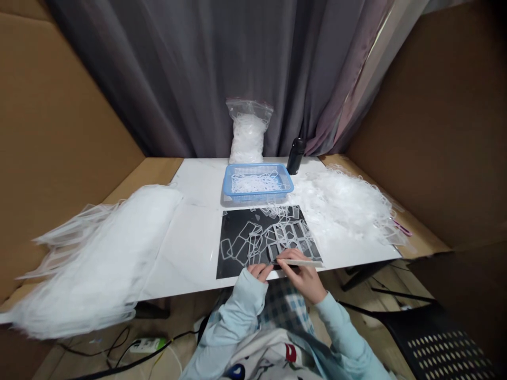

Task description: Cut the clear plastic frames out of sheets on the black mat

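Note:
My right hand point(303, 277) is closed around a slim, pale, pen-shaped tool point(301, 262). Its dark tip points left, close to the fingers of my left hand point(260, 271). Those fingers are bent together at the near edge of a black mat point(233, 268); whatever lies under them is too small to make out. Thin translucent plastic sheets of linked outline frames point(249, 232) spread over the mat, some overlapping. More of these frames point(291, 232) lie just beyond my right hand.
Behind the mat stands a blue basket point(227, 182) with loose white pieces, then a filled zip bag point(247, 140) and a black bottle point(296, 157). Translucent sheets are stacked at left point(130, 237) and heaped at right point(344, 203), near a pink-handled tool point(403, 227). Cardboard walls point(447, 121) flank the table.

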Available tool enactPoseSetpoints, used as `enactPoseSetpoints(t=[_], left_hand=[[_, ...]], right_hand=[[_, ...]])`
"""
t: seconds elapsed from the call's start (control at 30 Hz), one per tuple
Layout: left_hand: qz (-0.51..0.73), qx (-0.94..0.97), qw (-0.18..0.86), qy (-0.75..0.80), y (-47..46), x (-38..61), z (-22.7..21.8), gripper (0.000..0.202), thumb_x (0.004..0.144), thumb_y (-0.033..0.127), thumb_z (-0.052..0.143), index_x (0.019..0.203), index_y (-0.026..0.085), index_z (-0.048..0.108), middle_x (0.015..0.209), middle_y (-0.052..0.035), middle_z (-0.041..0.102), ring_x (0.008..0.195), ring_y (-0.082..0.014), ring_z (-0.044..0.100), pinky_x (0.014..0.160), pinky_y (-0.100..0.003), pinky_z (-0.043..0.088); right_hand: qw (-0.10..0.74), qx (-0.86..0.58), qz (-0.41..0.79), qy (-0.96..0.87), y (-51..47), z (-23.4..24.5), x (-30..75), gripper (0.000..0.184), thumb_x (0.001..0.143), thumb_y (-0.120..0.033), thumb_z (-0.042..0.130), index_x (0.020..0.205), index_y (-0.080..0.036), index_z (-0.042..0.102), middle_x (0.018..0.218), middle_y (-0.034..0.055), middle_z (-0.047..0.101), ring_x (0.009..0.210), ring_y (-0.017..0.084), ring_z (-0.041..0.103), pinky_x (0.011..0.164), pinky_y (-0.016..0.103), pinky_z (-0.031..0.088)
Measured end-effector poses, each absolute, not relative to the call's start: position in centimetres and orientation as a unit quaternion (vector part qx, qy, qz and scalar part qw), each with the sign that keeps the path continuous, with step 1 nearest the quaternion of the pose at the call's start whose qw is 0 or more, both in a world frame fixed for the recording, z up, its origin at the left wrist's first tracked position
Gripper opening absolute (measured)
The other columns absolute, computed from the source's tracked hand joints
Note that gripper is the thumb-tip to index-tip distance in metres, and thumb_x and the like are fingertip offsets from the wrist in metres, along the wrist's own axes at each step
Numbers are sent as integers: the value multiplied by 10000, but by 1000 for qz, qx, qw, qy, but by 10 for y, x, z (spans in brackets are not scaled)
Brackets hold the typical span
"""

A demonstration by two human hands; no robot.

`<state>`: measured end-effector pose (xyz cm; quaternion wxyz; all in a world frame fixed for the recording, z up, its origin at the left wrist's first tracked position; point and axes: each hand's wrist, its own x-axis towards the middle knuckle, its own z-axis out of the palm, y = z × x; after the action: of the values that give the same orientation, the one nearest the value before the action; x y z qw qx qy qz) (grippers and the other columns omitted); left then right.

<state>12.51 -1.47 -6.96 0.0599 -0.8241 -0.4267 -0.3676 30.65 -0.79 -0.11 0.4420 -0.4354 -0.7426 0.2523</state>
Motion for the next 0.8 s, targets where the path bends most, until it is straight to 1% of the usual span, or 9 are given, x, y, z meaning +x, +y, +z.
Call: enactPoseSetpoints(t=[0.07,0.23,0.47,0.67,0.73,0.8], left_hand=[[-370,-825,61,-422,-16,124,-72,381,788,82,459,1074,186,687,905,-60,595,816,-179,545,769,-288,476],[-382,-819,68,-423,-15,125,-80,347,893,130,407,1094,192,683,865,-57,550,750,-160,515,694,-281,446],[-381,-816,81,-426,-14,125,-84,360,893,113,391,1080,192,688,871,-65,536,782,-167,503,711,-290,446],[-386,-821,89,-410,-13,124,-83,359,908,118,374,1091,158,680,888,-87,545,821,-190,509,730,-312,449],[-390,-820,95,-407,-13,124,-84,361,904,113,369,1085,155,679,896,-94,552,829,-198,509,727,-320,449],[-392,-819,101,-407,-14,125,-84,350,893,118,386,1087,157,676,908,-99,560,836,-205,512,725,-327,449]], right_hand=[[448,-446,262,-729,-10,-2,308,138,958,-270,528,926,-203,644,897,65,668,894,219,618,821,378,502],[436,-447,268,-734,-12,-5,308,172,963,-295,520,935,-201,661,894,67,681,873,214,630,789,354,508],[427,-441,262,-745,-16,-2,306,182,970,-292,507,945,-199,661,888,71,684,899,220,621,811,364,506],[425,-429,252,-756,-19,-7,305,187,983,-280,482,972,-199,650,894,83,682,895,220,621,833,384,511],[421,-415,229,-774,-20,-10,306,176,985,-255,477,1001,-202,644,932,86,689,926,219,623,855,392,514],[406,-405,190,-797,-21,-13,307,171,985,-228,475,1039,-204,636,1005,91,695,1000,224,616,912,422,502]])
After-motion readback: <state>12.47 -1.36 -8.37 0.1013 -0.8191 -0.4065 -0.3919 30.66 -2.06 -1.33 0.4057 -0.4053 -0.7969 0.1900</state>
